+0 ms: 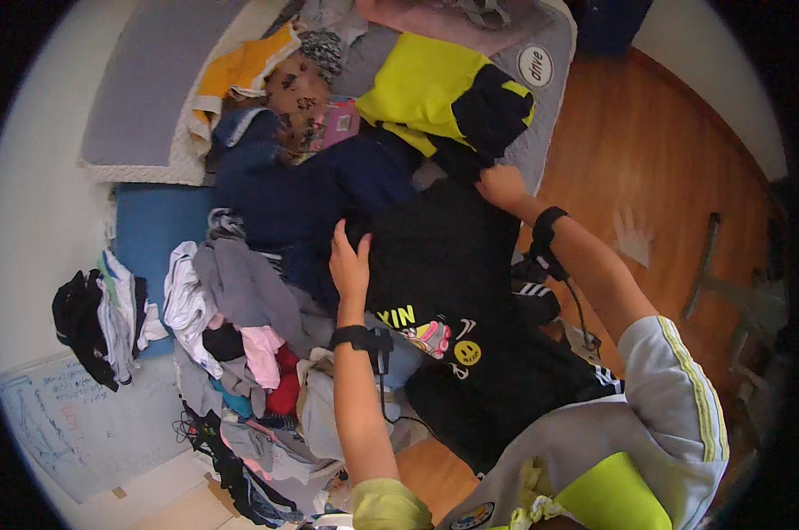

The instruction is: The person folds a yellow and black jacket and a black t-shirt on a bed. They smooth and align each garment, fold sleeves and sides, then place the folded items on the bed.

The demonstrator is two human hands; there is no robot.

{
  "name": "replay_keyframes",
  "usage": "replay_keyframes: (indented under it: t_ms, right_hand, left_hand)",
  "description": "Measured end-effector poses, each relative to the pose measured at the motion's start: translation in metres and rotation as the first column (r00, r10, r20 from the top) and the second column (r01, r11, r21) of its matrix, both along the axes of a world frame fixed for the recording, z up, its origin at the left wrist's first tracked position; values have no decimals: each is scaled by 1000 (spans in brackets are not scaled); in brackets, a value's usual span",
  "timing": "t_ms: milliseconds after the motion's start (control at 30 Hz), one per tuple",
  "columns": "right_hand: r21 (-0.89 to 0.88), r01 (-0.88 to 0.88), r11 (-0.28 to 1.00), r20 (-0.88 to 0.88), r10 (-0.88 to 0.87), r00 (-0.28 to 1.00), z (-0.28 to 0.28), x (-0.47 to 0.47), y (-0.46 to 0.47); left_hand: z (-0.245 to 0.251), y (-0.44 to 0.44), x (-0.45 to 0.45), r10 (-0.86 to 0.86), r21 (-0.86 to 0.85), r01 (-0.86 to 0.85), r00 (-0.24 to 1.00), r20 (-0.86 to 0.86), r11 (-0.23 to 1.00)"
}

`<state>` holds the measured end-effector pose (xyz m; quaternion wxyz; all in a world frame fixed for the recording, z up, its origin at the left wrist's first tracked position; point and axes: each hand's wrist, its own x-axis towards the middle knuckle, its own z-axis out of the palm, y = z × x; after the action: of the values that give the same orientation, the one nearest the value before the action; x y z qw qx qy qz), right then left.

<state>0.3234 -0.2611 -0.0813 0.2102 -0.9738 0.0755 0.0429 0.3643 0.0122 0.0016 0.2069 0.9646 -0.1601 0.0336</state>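
Observation:
A black printed garment [439, 265] is spread over the near side of a bed and reaches down towards my body. It bears bright lettering, a cartoon print and a yellow smiley. My left hand [350, 262] rests at its left edge, with thumb and fingers apart. At the upper right corner, my right hand [503, 189] is closed on the black fabric, its fingertips partly hidden. Just beyond that hand lies a bundled neon-yellow and black garment [432, 86]. Dark navy clothing [293, 192] lies left of and beyond my left hand.
A heap of mixed clothes [247, 318] fills the left side. More clothes hang over the edge of a blue surface [164, 218]. The grey bed cover [545, 126] ends at the right, above a wooden floor [611, 165]. A whiteboard with writing [75, 424] stands lower left.

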Motion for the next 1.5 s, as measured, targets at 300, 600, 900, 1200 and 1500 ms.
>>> replay_keyframes:
  t_ms: [300, 600, 900, 1200, 1500]
  right_hand:
    - [11, 153, 988, -25, -152, 988, 1, 1, 7]
    - [302, 232, 925, -53, -227, 972, 60, -28, 19]
    - [207, -13, 978, 104, -8, 995, 111, -40, 37]
    - [-282, -669, 688, -56, 684, 727, 123, -18, 95]
    - [946, -242, 215, 108, 495, 862, 112, -64, 26]
  left_hand:
    - [60, -18, -48, -282, 21, 291, 901, 331, 956]
    - [18, -70, -271, -459, -26, 458, 886, -70, 888]
    - [11, -75, -294, -522, 91, 526, 851, -61, 846]
    - [-2, -80, -272, -572, 19, 589, 791, -220, 808]
    - [40, -39, -327, -626, -56, 624, 772, -114, 780]
